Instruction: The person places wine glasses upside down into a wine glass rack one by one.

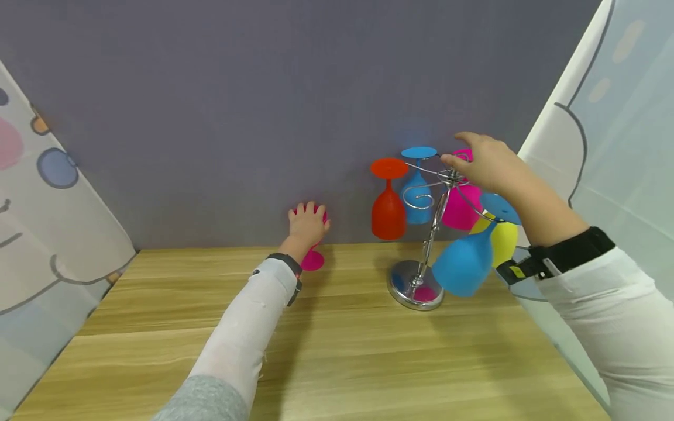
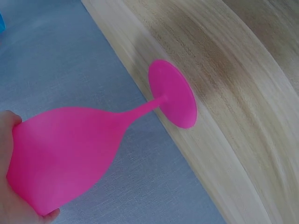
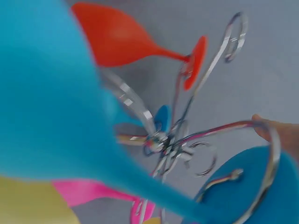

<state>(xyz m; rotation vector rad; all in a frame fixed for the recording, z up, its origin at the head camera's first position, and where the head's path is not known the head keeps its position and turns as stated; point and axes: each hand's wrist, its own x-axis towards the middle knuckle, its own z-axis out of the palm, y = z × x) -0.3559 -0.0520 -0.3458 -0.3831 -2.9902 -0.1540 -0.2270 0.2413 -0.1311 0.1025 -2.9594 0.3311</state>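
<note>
My left hand (image 1: 306,225) grips a pink goblet (image 2: 70,149) round the rim of its bowl, fingers and thumb on opposite sides. The goblet is bowl up, its foot (image 1: 313,261) at the table's back edge. At the right stands a chrome stemware rack (image 1: 427,240) with curled wire arms. Over its top is my right hand (image 1: 489,166), thumb and fingers spread apart, with nothing between them. Upside down from the arms hang an orange-red goblet (image 1: 388,210), a blue one at the back, a pink goblet (image 1: 460,209), a yellow goblet (image 1: 504,241) and a near blue goblet (image 1: 464,264), which tilts.
A grey upright panel (image 1: 237,128) rises behind the wooden table (image 1: 347,351). Patterned curtains (image 1: 47,193) flank both sides. The rack's round chrome base (image 1: 405,292) rests on the table, below the hanging goblets.
</note>
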